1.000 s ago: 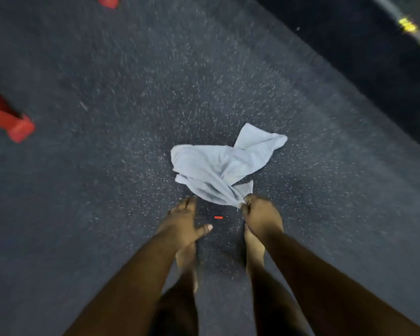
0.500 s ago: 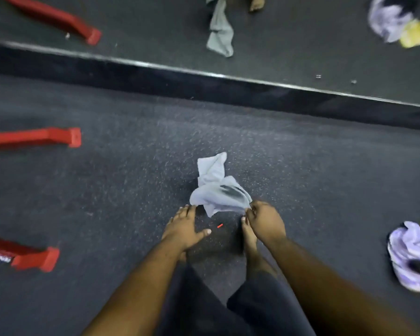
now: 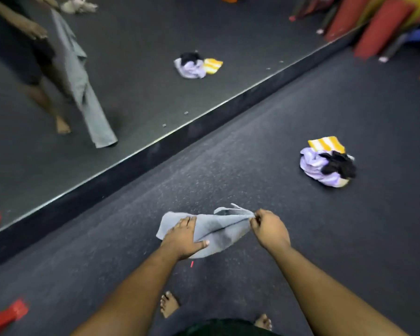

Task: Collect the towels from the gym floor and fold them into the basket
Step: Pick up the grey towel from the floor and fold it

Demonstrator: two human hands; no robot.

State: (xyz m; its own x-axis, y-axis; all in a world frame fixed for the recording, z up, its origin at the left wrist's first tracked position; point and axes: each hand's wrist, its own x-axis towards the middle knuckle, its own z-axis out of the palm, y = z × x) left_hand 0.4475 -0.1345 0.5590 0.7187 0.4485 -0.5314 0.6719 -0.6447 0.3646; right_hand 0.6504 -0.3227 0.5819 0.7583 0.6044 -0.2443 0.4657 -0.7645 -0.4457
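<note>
A pale grey towel (image 3: 218,229) hangs in the air in front of me, above the dark gym floor. My right hand (image 3: 269,230) pinches its right corner. My left hand (image 3: 183,236) lies over the towel's left part, fingers spread and thumb out. A heap of towels lies on the floor to the right: a lilac one (image 3: 313,166), a black one (image 3: 340,164) on top, and a yellow-and-white striped one (image 3: 325,144) behind. No basket is in view.
A wall mirror (image 3: 131,93) with a dark base strip (image 3: 155,154) runs diagonally across the left, reflecting me, the grey towel and the heap. Red equipment feet (image 3: 7,314) sit at the lower left. Red and yellow mats (image 3: 378,23) lean at the top right.
The towel has come off the floor with my right hand. My left hand, free before, now rests on it. My view has risen and swung right.
</note>
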